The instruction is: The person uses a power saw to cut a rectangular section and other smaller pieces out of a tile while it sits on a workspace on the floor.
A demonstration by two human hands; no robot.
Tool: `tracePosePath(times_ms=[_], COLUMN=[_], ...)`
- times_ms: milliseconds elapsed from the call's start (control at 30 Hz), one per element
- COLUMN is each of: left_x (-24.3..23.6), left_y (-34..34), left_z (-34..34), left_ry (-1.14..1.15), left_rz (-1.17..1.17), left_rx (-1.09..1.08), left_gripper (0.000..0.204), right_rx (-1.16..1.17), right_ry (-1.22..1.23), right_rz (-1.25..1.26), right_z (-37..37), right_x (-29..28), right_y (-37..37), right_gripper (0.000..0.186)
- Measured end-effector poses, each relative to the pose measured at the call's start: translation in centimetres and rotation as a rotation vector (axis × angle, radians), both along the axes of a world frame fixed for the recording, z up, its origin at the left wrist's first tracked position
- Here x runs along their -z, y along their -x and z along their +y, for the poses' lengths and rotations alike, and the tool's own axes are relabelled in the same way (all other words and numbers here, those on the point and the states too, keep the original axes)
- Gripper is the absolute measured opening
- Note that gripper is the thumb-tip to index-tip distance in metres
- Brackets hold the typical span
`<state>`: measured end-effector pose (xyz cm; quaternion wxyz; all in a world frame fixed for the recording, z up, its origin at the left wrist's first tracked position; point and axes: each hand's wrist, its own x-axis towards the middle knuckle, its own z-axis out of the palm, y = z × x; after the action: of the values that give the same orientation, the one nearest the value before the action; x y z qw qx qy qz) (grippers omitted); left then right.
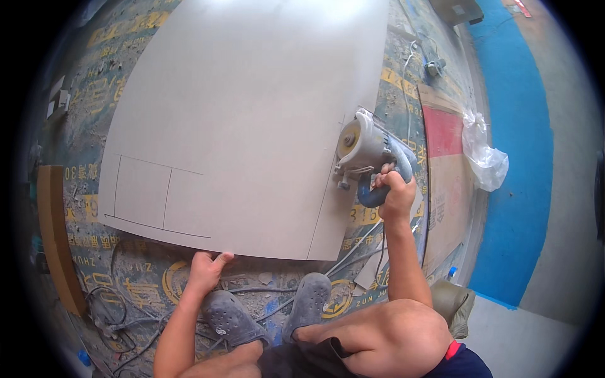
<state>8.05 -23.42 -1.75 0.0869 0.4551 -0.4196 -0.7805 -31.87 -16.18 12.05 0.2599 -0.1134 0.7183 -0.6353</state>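
A large pale grey sheet (239, 113), with pencilled lines at its lower left and along its right side, lies on the dusty printed floor covering. My left hand (205, 269) holds its near edge, thumb at the rim. My right hand (394, 192) is closed on the handle of a hand-held cutting tool (372, 142) with a round disc, which sits on the sheet's right edge. Grey clogs (305, 305) are on my feet just below the near edge.
A long cardboard piece (50, 230) lies at left, with cables (129, 318) below. At right are cardboard (441, 220), a crumpled plastic bag (482, 154), a small grey tool (435, 68), a blue strip (510, 233) and a khaki bundle (450, 305).
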Motion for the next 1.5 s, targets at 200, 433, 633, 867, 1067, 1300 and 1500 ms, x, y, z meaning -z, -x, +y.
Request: tracePosePath(times_ms=[200, 433, 633, 867, 1067, 1300, 1500], left_x=[0.0, -0.6, -0.7, -0.2, -0.1, -0.6, -0.6], left_y=[0.1, 0.3, 0.3, 0.2, 0.2, 0.3, 0.3], left_z=[-0.1, -0.2, -0.4, -0.2, -0.2, -0.4, -0.4], left_ry=[0.004, -0.006, -0.024, -0.033, -0.012, 0.047, 0.075], left_rz=[0.008, -0.012, -0.018, 0.007, 0.017, -0.022, -0.029], left_rx=[0.013, 0.006, 0.031, 0.016, 0.013, 0.053, 0.043], left_gripper=[0.041, 0.038, 0.038, 0.041, 0.042, 0.041, 0.041], right_rx=[0.013, 0.028, 0.029, 0.036, 0.034, 0.036, 0.030], right_ry=[0.006, -0.037, -0.036, -0.038, -0.045, -0.062, -0.070], right_rz=[0.012, 0.020, 0.021, 0.020, 0.016, 0.005, -0.007], right_z=[-0.2, -0.6, -0.8, -0.8, -0.8, -0.9, -0.9], right_x=[-0.1, -0.1, 0.0, 0.2, 0.3, 0.2, 0.2], right_y=[0.5, 0.8, 1.1, 1.6, 1.8, 1.7, 1.7], right_gripper=[0.010, 0.012, 0.011, 0.008, 0.008, 0.008, 0.008])
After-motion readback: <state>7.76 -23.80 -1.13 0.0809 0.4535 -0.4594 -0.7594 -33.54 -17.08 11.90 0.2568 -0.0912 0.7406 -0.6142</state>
